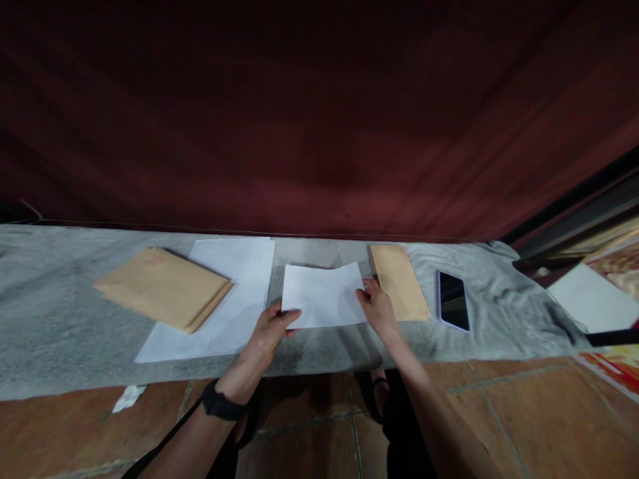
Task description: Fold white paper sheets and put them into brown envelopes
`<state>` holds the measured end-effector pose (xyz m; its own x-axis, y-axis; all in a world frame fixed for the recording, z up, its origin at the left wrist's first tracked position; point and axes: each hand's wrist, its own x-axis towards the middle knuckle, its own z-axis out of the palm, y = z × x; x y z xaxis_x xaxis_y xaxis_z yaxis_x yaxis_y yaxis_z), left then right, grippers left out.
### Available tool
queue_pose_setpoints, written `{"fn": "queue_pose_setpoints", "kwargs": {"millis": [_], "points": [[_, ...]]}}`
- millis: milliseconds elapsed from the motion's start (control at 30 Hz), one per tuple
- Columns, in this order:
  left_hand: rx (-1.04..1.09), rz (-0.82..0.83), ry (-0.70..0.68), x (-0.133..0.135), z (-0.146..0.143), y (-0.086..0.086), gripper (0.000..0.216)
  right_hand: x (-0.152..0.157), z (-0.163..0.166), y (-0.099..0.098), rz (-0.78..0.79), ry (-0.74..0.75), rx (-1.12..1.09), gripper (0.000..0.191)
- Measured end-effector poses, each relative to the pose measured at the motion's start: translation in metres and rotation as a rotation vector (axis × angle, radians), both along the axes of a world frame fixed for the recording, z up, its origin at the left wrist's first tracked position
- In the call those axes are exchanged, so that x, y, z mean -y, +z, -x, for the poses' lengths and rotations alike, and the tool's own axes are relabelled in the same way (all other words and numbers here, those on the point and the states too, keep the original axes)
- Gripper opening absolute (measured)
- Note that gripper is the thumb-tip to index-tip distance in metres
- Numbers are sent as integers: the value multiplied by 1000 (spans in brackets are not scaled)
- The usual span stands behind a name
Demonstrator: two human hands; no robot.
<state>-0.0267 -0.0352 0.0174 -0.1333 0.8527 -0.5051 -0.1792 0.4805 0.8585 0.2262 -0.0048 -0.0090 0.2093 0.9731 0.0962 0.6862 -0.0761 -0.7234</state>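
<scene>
A white sheet of paper (323, 297) is held up over the grey cloth between both hands, its top edge slightly bowed. My left hand (272, 326) pinches its lower left corner, thumb on top. At the right edge, my right hand (375, 306) grips the sheet with thumb and fingers. Just beyond that hand lie brown envelopes (399, 283). On the left, a stack of larger brown envelopes (164, 286) rests partly on large white paper sheets (244, 286). Whether the held sheet is folded I cannot tell.
Grey cloth (309, 352) covers the long narrow surface. A phone (453, 301) in a purple case lies at the right. Behind stands a dark red curtain (319, 166). A scrap of white paper (128, 398) lies on the tiled floor (309, 446). Printed material (614, 319) sits at the far right.
</scene>
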Motion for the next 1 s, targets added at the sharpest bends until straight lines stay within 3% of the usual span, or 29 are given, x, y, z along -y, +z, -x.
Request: {"fn": "queue_pose_setpoints", "kwargs": {"millis": [133,233,400,467,533,600,667,767,833,1000], "points": [[-77,15,-120,5,2,-2,28,15,8,2,38,6,311,35],[-168,-6,-176,4,3,-6,23,25,15,4,-70,33,477,43],[-385,-49,-274,3,2,-8,20,36,43,-11,-223,317,480,50],[-591,-17,-378,7,2,-1,22,40,54,-21,-214,360,505,51],[-954,-4,-457,14,1,9,28,43,61,-29,-213,386,542,52],[-1345,-111,-446,21,-1,17,29,44,62,-35,-218,400,575,53],[-1560,-325,-399,24,-10,18,32,45,60,-37,-215,402,602,55],[-1525,-656,-427,21,-32,4,42,44,57,-39,-195,424,658,56],[-1431,-826,-545,15,-49,-13,51,45,56,-42,-194,461,705,60],[-1352,-822,-675,1,-67,-43,67,47,55,-48,-221,448,758,71]]}}
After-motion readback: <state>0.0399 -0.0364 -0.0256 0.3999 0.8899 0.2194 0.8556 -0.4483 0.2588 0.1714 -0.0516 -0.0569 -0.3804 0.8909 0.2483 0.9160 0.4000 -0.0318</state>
